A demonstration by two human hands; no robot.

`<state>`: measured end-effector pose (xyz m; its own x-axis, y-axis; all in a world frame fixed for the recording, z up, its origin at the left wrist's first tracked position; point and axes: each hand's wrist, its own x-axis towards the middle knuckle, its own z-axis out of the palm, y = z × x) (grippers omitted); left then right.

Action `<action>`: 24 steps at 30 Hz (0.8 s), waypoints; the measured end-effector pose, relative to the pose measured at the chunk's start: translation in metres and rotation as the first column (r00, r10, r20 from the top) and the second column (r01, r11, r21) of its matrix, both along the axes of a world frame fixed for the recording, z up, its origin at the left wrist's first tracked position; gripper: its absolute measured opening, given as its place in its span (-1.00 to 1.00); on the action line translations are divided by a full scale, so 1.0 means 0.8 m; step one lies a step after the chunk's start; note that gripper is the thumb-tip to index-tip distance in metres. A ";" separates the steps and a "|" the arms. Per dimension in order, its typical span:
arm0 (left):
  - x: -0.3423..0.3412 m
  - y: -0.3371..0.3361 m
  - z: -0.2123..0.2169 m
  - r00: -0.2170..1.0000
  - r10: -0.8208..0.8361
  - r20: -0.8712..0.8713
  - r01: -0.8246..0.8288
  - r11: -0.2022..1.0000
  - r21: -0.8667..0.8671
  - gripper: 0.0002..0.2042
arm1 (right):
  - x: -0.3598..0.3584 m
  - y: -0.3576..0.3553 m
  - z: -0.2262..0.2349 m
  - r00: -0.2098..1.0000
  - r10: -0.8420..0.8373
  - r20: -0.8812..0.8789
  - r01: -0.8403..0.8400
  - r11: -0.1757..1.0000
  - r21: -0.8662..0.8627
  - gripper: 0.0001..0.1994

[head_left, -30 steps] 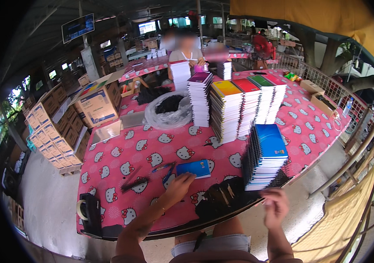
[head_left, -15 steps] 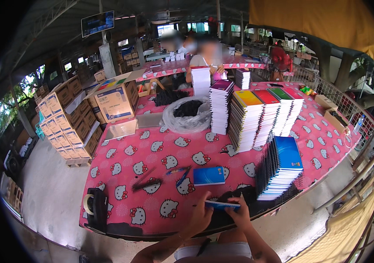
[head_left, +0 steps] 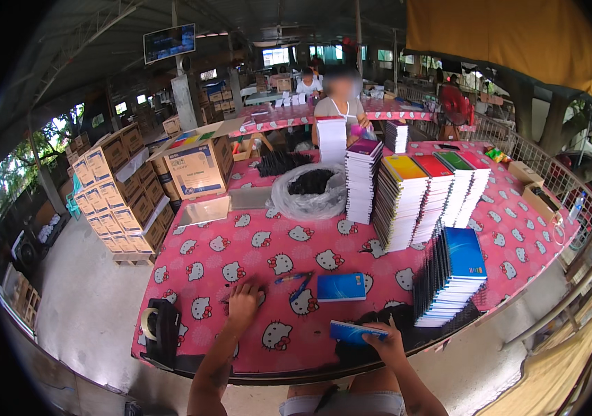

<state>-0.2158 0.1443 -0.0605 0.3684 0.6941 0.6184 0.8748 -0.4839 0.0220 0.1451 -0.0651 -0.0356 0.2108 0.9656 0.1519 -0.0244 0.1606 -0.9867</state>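
In my right hand [head_left: 387, 341] is a small blue spiral notebook [head_left: 351, 332], gripped at its right end near the table's front edge. My left hand [head_left: 245, 302] lies on the pink table, fingers stretched over a black binding coil [head_left: 262, 297] that they mostly cover. A second blue notebook [head_left: 342, 288] lies flat between and beyond my hands. Slender blue tools [head_left: 303, 285] rest to its left; their exact kind is unclear. To the right of my right hand stands a tall stack of blue spiral notebooks [head_left: 464, 263].
A tape dispenser [head_left: 163, 333] sits at the left front corner. Farther back are yellow, red and green notebook stacks [head_left: 407, 201], a purple stack [head_left: 363, 184] and a plastic bag of black coils [head_left: 285, 204]. Cartons [head_left: 202, 168] stand left; a person [head_left: 337, 107] works across the table.
My left hand has let go of the notebook and moved left onto the black coil. My right hand keeps the notebook alone, now tilted with its cover showing. The view has shifted slightly.
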 end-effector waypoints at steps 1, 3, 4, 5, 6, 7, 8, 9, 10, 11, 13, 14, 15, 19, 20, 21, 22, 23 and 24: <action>0.002 0.005 0.005 1.000 -0.022 0.001 0.022 1.000 0.012 -0.71 | 0.001 0.002 -0.005 1.000 0.020 0.013 -0.020 1.000 -0.005 -0.77; 0.008 0.000 0.021 0.999 -0.038 0.008 0.038 0.998 0.058 -0.70 | 0.002 0.007 -0.017 0.997 0.069 0.038 -0.068 0.997 -0.026 -0.76; 0.011 -0.001 0.030 0.999 -0.035 0.014 0.033 0.994 0.105 -0.71 | 0.000 0.005 -0.015 0.997 0.048 0.055 -0.048 0.999 0.002 -0.77; 0.010 -0.006 0.037 1.000 -0.024 0.019 0.021 0.988 0.151 -0.72 | -0.001 0.006 -0.012 0.997 0.060 0.053 -0.060 0.998 -0.009 -0.77; 0.013 -0.010 0.036 1.000 -0.005 0.027 0.002 0.995 0.097 -0.74 | 0.001 0.006 -0.014 0.997 0.065 0.050 -0.064 0.998 -0.026 -0.77; 0.017 -0.016 0.035 0.999 0.016 0.034 -0.017 0.999 0.042 -0.75 | 0.001 0.004 -0.017 0.996 0.071 0.047 -0.069 0.997 -0.042 -0.77; 0.020 -0.021 0.038 0.998 0.043 0.042 -0.043 0.999 -0.002 -0.75 | 0.001 0.004 -0.016 0.997 0.078 0.022 -0.076 0.995 -0.066 -0.77; 0.035 -0.031 0.048 0.994 0.015 0.105 -0.011 0.999 -0.035 -0.76 | 0.004 0.003 -0.016 0.998 0.066 0.024 -0.065 0.995 -0.071 -0.77; 0.052 -0.047 0.057 0.985 -0.010 0.170 0.021 0.998 -0.067 -0.76 | 0.006 0.001 -0.015 0.998 0.056 0.026 -0.054 0.996 -0.077 -0.76; 0.065 -0.068 0.071 0.973 -0.024 0.229 0.047 0.994 -0.095 -0.76 | 0.005 0.000 -0.014 0.998 0.053 0.024 -0.051 0.995 -0.080 -0.76; 0.094 -0.109 0.077 0.803 0.099 0.587 0.291 0.795 -0.532 -0.75 | 0.004 -0.001 -0.012 0.999 0.032 -0.023 -0.033 0.999 -0.039 -0.76; 0.110 -0.129 0.049 0.675 -0.023 0.738 0.481 0.771 -0.417 -0.75 | 0.000 0.001 -0.011 0.998 0.034 -0.052 -0.035 0.999 -0.015 -0.76; 0.135 -0.147 0.036 0.502 -0.133 0.855 0.650 0.710 -0.271 -0.75 | 0.000 0.001 -0.014 0.998 0.034 -0.050 -0.036 0.999 -0.037 -0.76; 0.174 -0.194 0.049 0.543 -0.150 0.826 0.745 0.540 -0.392 -0.76 | 0.009 -0.001 -0.011 1.000 0.008 -0.026 -0.009 0.999 -0.039 -0.76; 0.165 -0.183 0.046 0.533 -0.168 0.829 0.734 0.579 -0.355 -0.77 | 0.010 -0.002 -0.007 1.000 -0.002 -0.018 0.001 1.000 -0.016 -0.77; 0.160 -0.176 0.050 0.522 -0.186 0.832 0.725 0.611 -0.318 -0.78 | 0.011 -0.004 -0.008 1.000 0.003 -0.006 -0.003 1.000 -0.021 -0.76; 0.158 -0.172 0.054 0.593 -0.247 0.766 0.704 0.622 -0.344 -0.80 | 0.010 -0.004 -0.011 1.000 0.009 0.006 -0.009 1.000 -0.027 -0.76; 0.157 -0.171 0.068 0.657 -0.306 0.689 0.680 0.634 -0.368 -0.81 | 0.011 -0.004 -0.014 1.000 0.014 0.014 -0.014 0.999 -0.033 -0.76; 0.156 -0.171 0.080 0.715 -0.360 0.600 0.653 0.651 -0.387 -0.83 | 0.014 -0.003 -0.017 1.000 0.016 0.013 -0.016 0.999 -0.048 -0.76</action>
